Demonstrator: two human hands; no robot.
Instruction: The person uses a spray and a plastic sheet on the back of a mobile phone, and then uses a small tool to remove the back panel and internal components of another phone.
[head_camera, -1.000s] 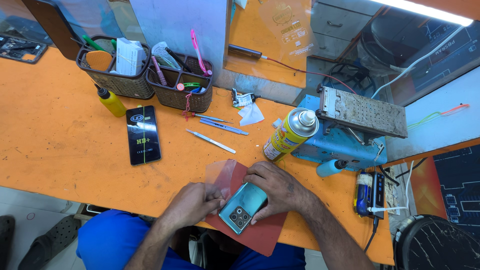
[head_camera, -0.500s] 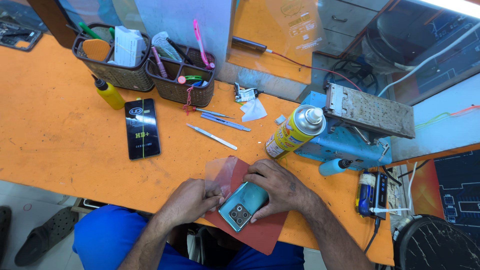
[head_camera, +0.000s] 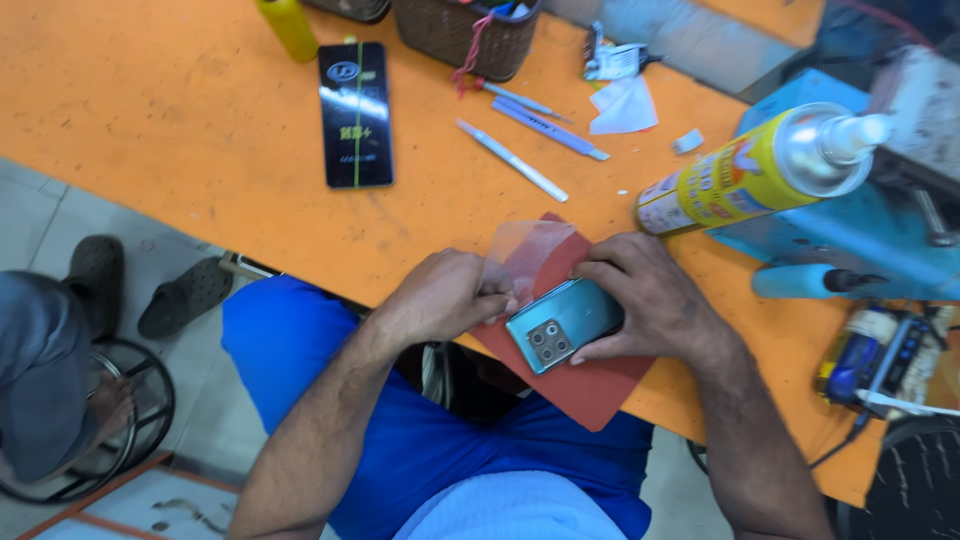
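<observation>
Phone (head_camera: 565, 323), teal, lies back-up on the red mat (head_camera: 590, 385) at the near edge of the orange bench (head_camera: 200, 130). Right hand (head_camera: 650, 300) presses down on the phone, fingers wrapped over its far end. Left hand (head_camera: 445, 295) pinches a clear film (head_camera: 525, 250), lifted above the phone's left end. Judged: film peeled free, not laid flat. Spray can (head_camera: 745, 170) lies beyond the mat.

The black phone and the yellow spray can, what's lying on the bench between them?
In the head view, a white slim tool lies between the black phone and the yellow spray can; two bluish tools sit slightly farther back.
</observation>
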